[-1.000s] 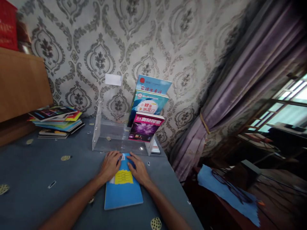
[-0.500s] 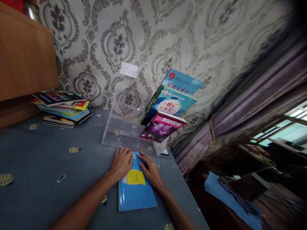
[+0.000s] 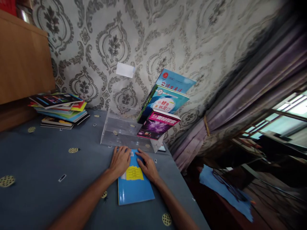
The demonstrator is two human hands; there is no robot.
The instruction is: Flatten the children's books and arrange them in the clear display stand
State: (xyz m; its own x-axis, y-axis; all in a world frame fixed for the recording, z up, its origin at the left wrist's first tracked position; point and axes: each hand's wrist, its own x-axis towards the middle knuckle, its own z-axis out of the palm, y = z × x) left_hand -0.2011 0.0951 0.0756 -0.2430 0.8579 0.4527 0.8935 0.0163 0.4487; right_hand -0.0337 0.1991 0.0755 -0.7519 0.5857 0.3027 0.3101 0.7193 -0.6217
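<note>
A blue book [image 3: 136, 192] with a yellow patch of text lies flat on the cloth-covered table. My left hand [image 3: 120, 161] rests on its far left edge, fingers stretched out and slightly bent. On the far right side, my right hand [image 3: 147, 166] lies with its fingers spread over the cover and edge. Neither hand grips the book. Just beyond the fingertips stands a clear acrylic book rack [image 3: 120, 138]. Its right side holds a magenta and black book [image 3: 157, 125], a teal book [image 3: 171, 101] and a light blue book [image 3: 178, 80], all leaning back in steps.
A messy pile of books [image 3: 62, 107] sits at the back left, beside a wooden cabinet [image 3: 24, 57]. Patterned wallpaper rises behind the rack. The table's right edge [image 3: 183, 182] drops off near a purple curtain [image 3: 192, 147]. Glasses [image 3: 230, 185] lie on a blue cloth beyond it.
The camera view has turned slightly, so the scene sits a little further left. Both hands remain on the blue book, which shows no clear movement on the table.
</note>
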